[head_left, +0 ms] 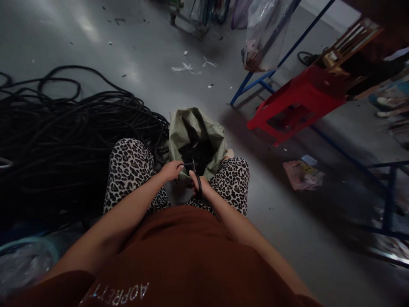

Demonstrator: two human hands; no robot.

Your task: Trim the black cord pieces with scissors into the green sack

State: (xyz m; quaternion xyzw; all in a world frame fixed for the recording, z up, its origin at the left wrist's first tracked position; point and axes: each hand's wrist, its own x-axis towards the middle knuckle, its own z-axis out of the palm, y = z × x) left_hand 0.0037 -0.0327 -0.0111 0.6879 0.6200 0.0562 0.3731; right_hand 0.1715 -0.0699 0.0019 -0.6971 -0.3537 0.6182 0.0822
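Observation:
Between my knees stands a green woven sack (pixel 218 135), its mouth open and dark pieces (pixel 200 152) lying inside. My left hand (pixel 171 170) is closed on a black cord (pixel 185 164) at the sack's near rim. The cord's end points right, toward the scissors. My right hand (pixel 200 184) grips a pair of scissors (pixel 193 163) by its black handles, the blades pointing away from me and meeting the cord. Whether the blades are parted is too small to tell. To the left lies a big tangled heap of black cord (pixel 128 106), reaching up to the sack.
A red plastic stool (pixel 297 100) stands at the right beside a blue metal frame (pixel 255 81) with a clear plastic bag (pixel 260 42). White scraps (pixel 187 68) and a printed packet (pixel 302 174) lie on the floor. A light-blue-rimmed basin (pixel 54 247) is at lower left.

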